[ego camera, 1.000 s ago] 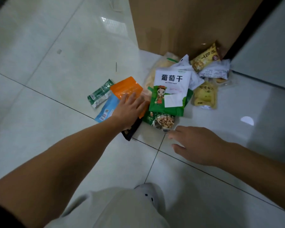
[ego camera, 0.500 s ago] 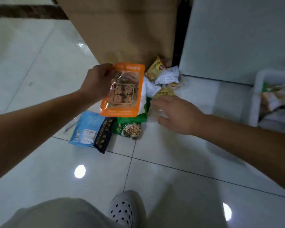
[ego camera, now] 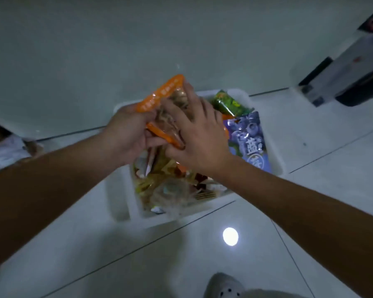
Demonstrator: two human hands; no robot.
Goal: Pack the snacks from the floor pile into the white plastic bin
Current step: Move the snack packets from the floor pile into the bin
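Orange-edged snack pouch sits tilted between my two hands, directly over the white plastic bin on the tiled floor. My left hand grips its left side, fingers curled round the edge. My right hand lies on its clear front, fingers spread straight. Inside the bin, a purple blueberry packet and a green packet lie along the right side, with mixed wrappers heaped nearer me.
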